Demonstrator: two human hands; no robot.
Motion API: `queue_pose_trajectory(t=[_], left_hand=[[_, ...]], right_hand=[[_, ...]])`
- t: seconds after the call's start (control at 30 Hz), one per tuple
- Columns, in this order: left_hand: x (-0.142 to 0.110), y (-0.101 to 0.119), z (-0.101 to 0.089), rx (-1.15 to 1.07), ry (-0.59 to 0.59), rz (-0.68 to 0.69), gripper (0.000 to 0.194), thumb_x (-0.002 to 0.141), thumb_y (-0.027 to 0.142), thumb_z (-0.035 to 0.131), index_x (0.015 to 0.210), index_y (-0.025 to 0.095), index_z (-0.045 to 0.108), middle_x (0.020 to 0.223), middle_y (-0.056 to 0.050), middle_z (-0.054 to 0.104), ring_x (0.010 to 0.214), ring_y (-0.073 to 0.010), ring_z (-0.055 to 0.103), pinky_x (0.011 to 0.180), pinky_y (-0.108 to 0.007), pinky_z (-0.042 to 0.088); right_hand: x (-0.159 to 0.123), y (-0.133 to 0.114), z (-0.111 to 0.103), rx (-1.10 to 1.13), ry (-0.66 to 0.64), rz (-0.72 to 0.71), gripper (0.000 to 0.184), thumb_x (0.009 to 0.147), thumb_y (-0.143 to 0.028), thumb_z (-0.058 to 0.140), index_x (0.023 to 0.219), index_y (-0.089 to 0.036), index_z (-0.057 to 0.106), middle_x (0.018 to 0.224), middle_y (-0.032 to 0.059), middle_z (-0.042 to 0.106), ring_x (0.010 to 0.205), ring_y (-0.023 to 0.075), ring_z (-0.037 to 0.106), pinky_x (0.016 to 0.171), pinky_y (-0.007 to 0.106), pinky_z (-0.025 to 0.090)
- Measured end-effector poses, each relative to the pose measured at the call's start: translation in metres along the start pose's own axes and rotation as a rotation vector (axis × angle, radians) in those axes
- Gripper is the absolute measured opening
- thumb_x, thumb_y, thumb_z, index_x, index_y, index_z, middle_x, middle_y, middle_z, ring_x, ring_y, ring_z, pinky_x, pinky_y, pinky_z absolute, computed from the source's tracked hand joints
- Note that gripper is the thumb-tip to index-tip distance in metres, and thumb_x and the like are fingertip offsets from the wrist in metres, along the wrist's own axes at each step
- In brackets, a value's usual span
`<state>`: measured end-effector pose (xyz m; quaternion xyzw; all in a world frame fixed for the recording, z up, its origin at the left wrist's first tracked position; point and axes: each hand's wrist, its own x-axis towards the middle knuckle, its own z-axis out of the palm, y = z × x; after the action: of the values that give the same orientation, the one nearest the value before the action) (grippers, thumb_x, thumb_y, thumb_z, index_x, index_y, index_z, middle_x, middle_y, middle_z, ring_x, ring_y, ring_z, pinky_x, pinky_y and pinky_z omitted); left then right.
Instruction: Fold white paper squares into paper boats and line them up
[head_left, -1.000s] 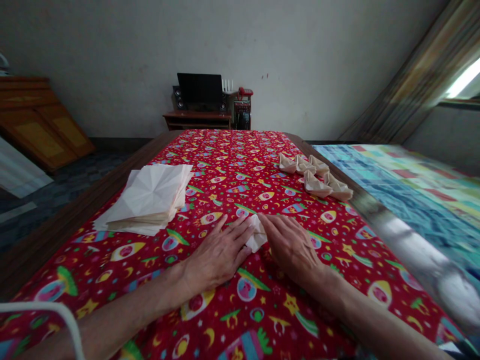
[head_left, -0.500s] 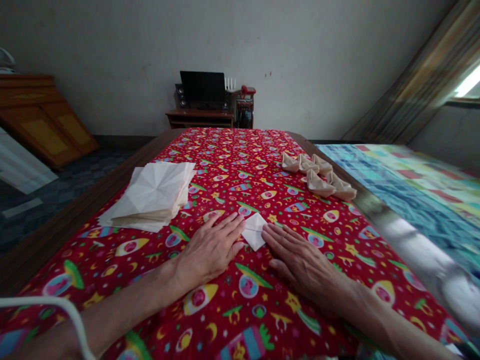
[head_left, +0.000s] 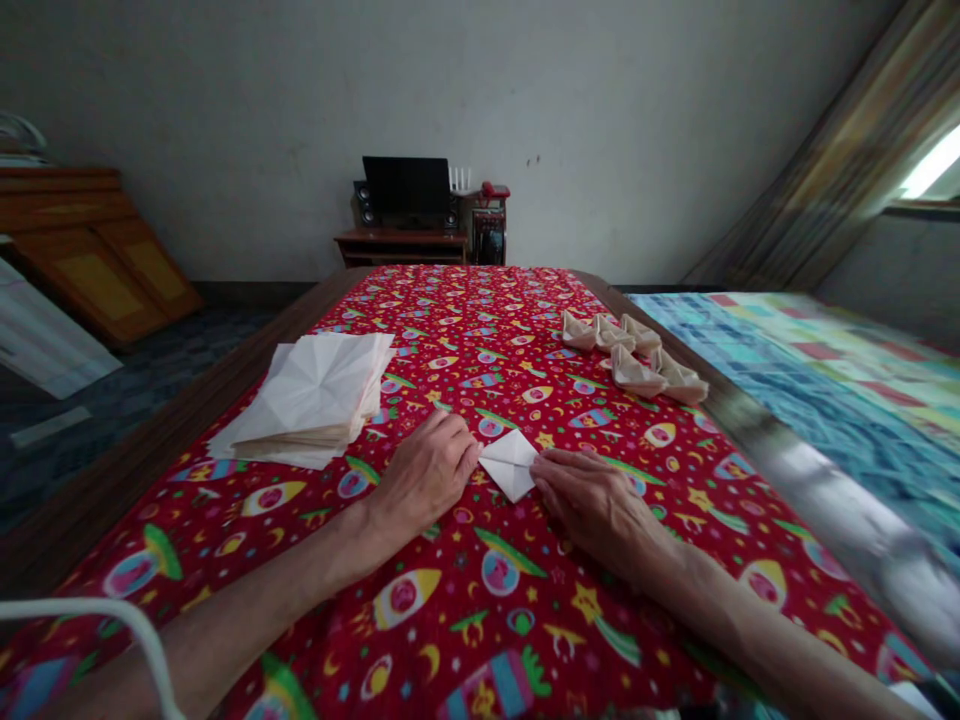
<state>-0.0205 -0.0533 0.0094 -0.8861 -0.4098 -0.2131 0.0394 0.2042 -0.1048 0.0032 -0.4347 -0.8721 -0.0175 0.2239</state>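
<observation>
A small white folded paper square (head_left: 511, 468) lies like a diamond on the red patterned cloth, a crease running across its middle. At its left corner, my left hand (head_left: 429, 468) has its fingers curled and its thumb pinched against them. My right hand (head_left: 589, 495) closes on the right corner, fingers together with the thumb beneath. On the left rests a stack of creased paper sheets (head_left: 319, 385), its top sheet showing radiating folds. Several cream folded paper pieces (head_left: 636, 370) with raised points sit in two rows at the right.
The red cloth (head_left: 465, 640) covers a long brown-edged table. A white cable (head_left: 112, 606) curves in at the lower left. Beyond the table stand a monitor (head_left: 406, 190) and speakers on a desk. A bed with a patchwork cover (head_left: 840, 400) is at the right.
Both hands were lying flat with fingers stretched at the paper's sides. Now the fingers have curled in to pinch its left and right corners, and more of the paper shows.
</observation>
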Motion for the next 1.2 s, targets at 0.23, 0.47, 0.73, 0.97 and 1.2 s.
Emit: queue_pose_trajectory(t=[0.23, 0.47, 0.73, 0.97, 1.2], left_hand=[[0.024, 0.007, 0.012, -0.085, -0.122, -0.141, 0.029, 0.087, 0.035, 0.052, 0.065, 0.017, 0.056, 0.071, -0.003, 0.058, 0.068, -0.0173, 0.056, 0.058, -0.027, 0.042], [0.038, 0.007, 0.004, -0.356, 0.034, -0.068, 0.022, 0.087, 0.031, 0.056, 0.071, 0.016, 0.061, 0.072, 0.0, 0.059, 0.067, -0.0129, 0.055, 0.06, -0.023, 0.042], [0.029, 0.002, -0.009, -0.333, 0.279, 0.055, 0.048, 0.076, 0.033, 0.071, 0.116, 0.02, 0.048, 0.104, -0.005, 0.06, 0.1, -0.0199, 0.057, 0.089, -0.033, 0.047], [0.017, -0.005, -0.001, -0.181, 0.256, 0.165, 0.012, 0.089, 0.023, 0.053, 0.1, 0.021, 0.059, 0.098, -0.004, 0.062, 0.097, -0.0183, 0.057, 0.087, -0.032, 0.046], [0.007, 0.004, 0.008, -0.058, -0.006, 0.362, 0.018, 0.089, 0.012, 0.046, 0.092, 0.018, 0.063, 0.091, -0.004, 0.065, 0.09, -0.0186, 0.058, 0.08, -0.033, 0.045]], right_hand=[[0.023, 0.003, 0.005, -0.109, -0.028, 0.088, 0.032, 0.095, -0.025, 0.039, 0.077, -0.016, 0.064, 0.069, 0.0048, 0.065, 0.065, 0.0143, 0.059, 0.067, 0.027, 0.038], [0.045, 0.008, -0.004, -0.029, -0.03, 0.131, 0.034, 0.089, -0.029, 0.049, 0.119, -0.015, 0.055, 0.067, 0.0023, 0.066, 0.052, 0.0107, 0.05, 0.051, 0.023, 0.025], [0.061, 0.024, 0.004, 0.714, 0.12, 0.263, 0.016, 0.082, -0.031, 0.054, 0.079, -0.017, 0.06, 0.073, 0.0035, 0.066, 0.067, 0.0134, 0.06, 0.061, 0.023, 0.043], [0.054, 0.032, 0.016, 0.915, 0.042, 0.332, 0.024, 0.079, -0.04, 0.057, 0.082, -0.017, 0.063, 0.075, 0.0029, 0.068, 0.066, 0.0146, 0.062, 0.061, 0.026, 0.049], [0.037, 0.05, 0.006, 0.164, -0.053, -0.084, 0.026, 0.076, -0.007, 0.052, 0.089, -0.02, 0.071, 0.1, 0.0099, 0.067, 0.109, 0.0249, 0.055, 0.088, 0.04, 0.047]])
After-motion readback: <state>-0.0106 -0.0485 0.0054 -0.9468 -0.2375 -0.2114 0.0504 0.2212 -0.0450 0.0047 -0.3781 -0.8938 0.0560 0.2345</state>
